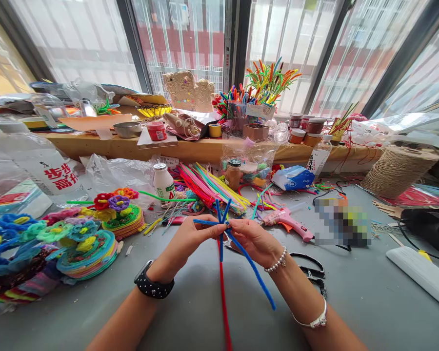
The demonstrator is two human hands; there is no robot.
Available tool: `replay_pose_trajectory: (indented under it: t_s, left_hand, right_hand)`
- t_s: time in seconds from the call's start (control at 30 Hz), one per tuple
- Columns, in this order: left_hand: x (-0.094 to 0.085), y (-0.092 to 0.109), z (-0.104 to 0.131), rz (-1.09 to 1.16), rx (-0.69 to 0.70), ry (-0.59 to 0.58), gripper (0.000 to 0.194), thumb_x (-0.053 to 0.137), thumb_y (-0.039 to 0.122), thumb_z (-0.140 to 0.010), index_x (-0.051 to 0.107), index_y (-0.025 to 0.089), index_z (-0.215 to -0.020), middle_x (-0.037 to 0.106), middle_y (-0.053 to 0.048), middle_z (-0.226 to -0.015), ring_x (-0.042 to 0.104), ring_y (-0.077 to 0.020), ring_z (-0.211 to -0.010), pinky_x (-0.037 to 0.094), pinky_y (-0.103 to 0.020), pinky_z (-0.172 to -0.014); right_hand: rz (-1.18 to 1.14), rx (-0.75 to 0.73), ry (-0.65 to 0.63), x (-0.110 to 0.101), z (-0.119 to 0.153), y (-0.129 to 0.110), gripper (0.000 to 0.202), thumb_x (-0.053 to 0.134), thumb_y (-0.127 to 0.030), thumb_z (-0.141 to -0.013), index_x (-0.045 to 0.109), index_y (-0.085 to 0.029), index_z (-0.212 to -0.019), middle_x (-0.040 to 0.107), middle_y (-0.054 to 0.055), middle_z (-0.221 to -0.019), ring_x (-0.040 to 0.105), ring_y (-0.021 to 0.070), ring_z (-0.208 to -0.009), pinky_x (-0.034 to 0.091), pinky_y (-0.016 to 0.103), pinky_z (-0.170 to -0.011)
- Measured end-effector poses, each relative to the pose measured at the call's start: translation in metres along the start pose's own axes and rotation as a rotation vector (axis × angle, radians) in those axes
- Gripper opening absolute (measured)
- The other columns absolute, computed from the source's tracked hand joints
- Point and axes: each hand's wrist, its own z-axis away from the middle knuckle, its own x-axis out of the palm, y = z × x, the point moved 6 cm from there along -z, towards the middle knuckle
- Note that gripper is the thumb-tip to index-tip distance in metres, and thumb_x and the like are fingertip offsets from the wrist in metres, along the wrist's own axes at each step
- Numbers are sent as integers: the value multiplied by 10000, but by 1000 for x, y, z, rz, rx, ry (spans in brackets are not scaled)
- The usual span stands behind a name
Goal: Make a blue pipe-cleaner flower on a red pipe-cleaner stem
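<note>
Over a grey tabletop [190, 312] before tall windows [190, 39], the left hand [190, 239] and right hand [255, 239], close together, pinch crossed blue pipe cleaners [250, 262] left of the pink glue gun [287, 222]. Below them trails a red pipe cleaner [223, 302]; black-handled scissors [321, 267] lie in front of the gun, a twine spool [398, 170] well right of it.

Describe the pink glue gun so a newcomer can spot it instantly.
Start at the grey table and find the person's right hand, the one with the beaded bracelet at its wrist. Just beyond it, slightly to the right, lies the pink glue gun. Its pistol shape and orange trigger set it apart from the black-handled scissors nearer the person.
</note>
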Motion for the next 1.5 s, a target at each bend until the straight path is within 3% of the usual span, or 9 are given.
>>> replay_pose_trajectory:
  t_s: [0.27, 0.4, 0.53, 0.8, 0.9, 1.1, 1.3, 1.5]
  left_hand:
    - [6, 2, 2, 41, -18, -41, 151, 620, 275, -622, 597, 141, -558, 619, -18, -554, 544, -135, -567, 407, -233, -584]
    - [5, 1, 2, 54, -28, -39, 144, 619, 273, -627, 602, 139, -577, 617, -15, -549, 545, -131, -573, 410, -226, -588]
    - [7, -2, 1, 115, -65, -71, 146, 604, 279, -652, 615, 135, -673, 623, -17, -614, 558, -132, -612, 428, -227, -606]
    - [-2, -15, -2, 456, -158, 48, 183, 581, 313, -680, 627, 161, -772, 665, -29, -741, 601, -132, -693, 442, -242, -709]
    - [2, -18, -2, 527, -179, 35, 165, 589, 290, -680, 625, 170, -786, 665, -23, -764, 599, -123, -707, 438, -233, -713]
    - [4, -20, -5, 495, -89, 51, 84, 630, 214, -651, 610, 148, -699, 640, 4, -724, 570, -104, -730, 413, -220, -743]
    - [-1, -26, -6, 459, -128, 100, 144, 659, 218, -614, 629, 141, -732, 649, -5, -711, 575, -115, -725, 422, -221, -718]
    - [-1, -27, -5, 420, -140, 142, 155, 673, 242, -591, 621, 126, -679, 631, -3, -655, 560, -100, -663, 418, -197, -648]
  right_hand:
    - [85, -9, -44, 0, 2, -3, 206, 684, -291, -596, 572, -119, -586, 523, -24, -513, 345, 26, -420, 195, 168, -399]
    - [109, -47, -43, 0, 1, -4, 226, 680, -313, -601, 564, -120, -620, 503, -19, -540, 365, 37, -447, 189, 177, -413]
    - [110, -68, -63, -1, -1, -2, 225, 655, -315, -634, 550, -118, -602, 414, -51, -500, 252, 20, -404, 135, 185, -396]
    - [36, -117, 79, -12, -3, -7, 205, 667, -323, -609, 608, -145, -694, 465, -42, -566, 293, 32, -443, 210, 188, -426]
    - [-5, -117, 119, -14, -4, -6, 204, 682, -310, -586, 607, -146, -682, 487, -36, -590, 329, 31, -459, 234, 179, -433]
    - [48, -137, 82, -6, -5, -1, 168, 673, -264, -611, 576, -127, -618, 404, -57, -516, 290, 17, -437, 179, 165, -405]
    - [77, -143, 49, -4, -7, 3, 206, 625, -315, -662, 556, -126, -620, 365, -61, -480, 225, 24, -413, 107, 189, -387]
    - [22, -116, 71, -3, -8, 7, 218, 662, -306, -622, 548, -124, -586, 344, -67, -472, 226, 21, -419, 109, 185, -397]
